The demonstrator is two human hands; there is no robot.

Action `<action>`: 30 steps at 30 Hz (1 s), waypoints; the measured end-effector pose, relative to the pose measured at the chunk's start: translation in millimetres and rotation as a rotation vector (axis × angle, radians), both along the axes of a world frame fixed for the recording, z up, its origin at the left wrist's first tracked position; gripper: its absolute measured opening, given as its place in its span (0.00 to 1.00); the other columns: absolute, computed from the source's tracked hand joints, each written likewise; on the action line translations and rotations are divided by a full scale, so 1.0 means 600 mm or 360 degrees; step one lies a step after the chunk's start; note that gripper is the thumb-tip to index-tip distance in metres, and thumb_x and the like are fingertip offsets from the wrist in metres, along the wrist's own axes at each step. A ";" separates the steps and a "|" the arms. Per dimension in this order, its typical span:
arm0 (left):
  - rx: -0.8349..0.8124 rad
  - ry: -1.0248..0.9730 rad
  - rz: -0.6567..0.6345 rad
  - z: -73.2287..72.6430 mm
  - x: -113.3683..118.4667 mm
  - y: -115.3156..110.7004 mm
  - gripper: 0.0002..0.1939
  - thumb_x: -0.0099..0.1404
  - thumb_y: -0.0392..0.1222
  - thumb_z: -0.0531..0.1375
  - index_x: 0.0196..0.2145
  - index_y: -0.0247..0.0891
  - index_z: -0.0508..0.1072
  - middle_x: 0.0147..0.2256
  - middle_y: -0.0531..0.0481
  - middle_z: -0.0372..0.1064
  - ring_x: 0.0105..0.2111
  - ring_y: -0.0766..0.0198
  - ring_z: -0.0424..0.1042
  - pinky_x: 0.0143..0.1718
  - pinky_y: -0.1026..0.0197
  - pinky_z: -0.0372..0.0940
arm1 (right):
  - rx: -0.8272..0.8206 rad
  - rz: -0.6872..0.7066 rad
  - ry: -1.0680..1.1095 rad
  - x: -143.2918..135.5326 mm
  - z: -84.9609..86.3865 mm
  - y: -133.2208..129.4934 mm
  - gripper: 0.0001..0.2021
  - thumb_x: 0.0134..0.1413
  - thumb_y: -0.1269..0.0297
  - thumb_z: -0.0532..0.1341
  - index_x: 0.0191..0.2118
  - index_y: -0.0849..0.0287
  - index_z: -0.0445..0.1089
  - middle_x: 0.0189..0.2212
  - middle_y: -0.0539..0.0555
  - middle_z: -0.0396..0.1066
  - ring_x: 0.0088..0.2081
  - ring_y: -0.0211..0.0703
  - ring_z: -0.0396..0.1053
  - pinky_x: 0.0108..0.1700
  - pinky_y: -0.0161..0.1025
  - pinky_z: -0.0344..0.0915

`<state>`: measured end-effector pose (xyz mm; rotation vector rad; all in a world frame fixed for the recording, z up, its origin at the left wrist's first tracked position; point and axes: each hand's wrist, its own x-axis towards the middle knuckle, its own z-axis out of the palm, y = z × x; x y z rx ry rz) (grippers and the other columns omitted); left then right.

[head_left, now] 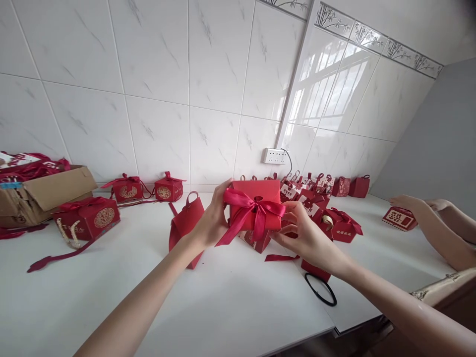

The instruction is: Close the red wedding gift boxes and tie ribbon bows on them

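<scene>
A: Where is the bow-tied box [260, 187] now?

B: Lifted above the middle of the white desk [230, 302], between its back edge and its front edge, with the satin bow [257, 210] facing the wearer

A: And the hands?

B: The left grip [214, 218] is closed around the box's left side. The right grip [307, 235] has bent fingers at the right side, by a loop of the bow; I cannot tell whether they pinch anything

A: What stands near them?

B: A red bag-like box [186, 223] with a looped handle, just beside the left wrist. Below the right forearm, toward the front edge, lies a black ring [321, 289]

A: Anything toward the corners?

B: An opened carton [55, 188] full of ribbon and printed pieces fills the back left corner, with a gold-printed box [87, 218] in front of it. At the right end, a co-worker's hands [411, 203] rest on a patterned box [397, 220]
</scene>
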<state>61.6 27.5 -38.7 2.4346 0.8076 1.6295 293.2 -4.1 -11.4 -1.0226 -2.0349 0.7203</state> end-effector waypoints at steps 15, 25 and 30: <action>-0.1272 -0.0039 -0.0737 0.029 -0.011 -0.029 0.34 0.58 0.63 0.56 0.57 0.43 0.60 0.46 0.43 0.68 0.44 0.52 0.68 0.44 0.52 0.63 | -0.0636 0.0145 0.0753 0.015 0.015 -0.012 0.24 0.54 0.48 0.58 0.55 0.48 0.56 0.54 0.55 0.64 0.52 0.53 0.67 0.51 0.53 0.67; -0.1229 -0.0135 -0.0761 0.054 -0.002 -0.049 0.20 0.64 0.50 0.56 0.50 0.41 0.65 0.45 0.46 0.66 0.34 0.65 0.68 0.39 0.59 0.64 | -0.1410 0.0025 0.1530 0.001 0.024 -0.016 0.18 0.47 0.46 0.59 0.39 0.53 0.64 0.36 0.53 0.71 0.39 0.50 0.72 0.31 0.46 0.74; -0.1221 -0.0027 -0.0649 0.067 0.004 -0.063 0.19 0.63 0.48 0.57 0.51 0.41 0.65 0.45 0.47 0.68 0.39 0.62 0.68 0.39 0.61 0.65 | -0.1438 0.0188 0.1561 0.002 0.021 -0.018 0.23 0.41 0.48 0.63 0.43 0.54 0.64 0.43 0.55 0.70 0.41 0.51 0.71 0.34 0.45 0.73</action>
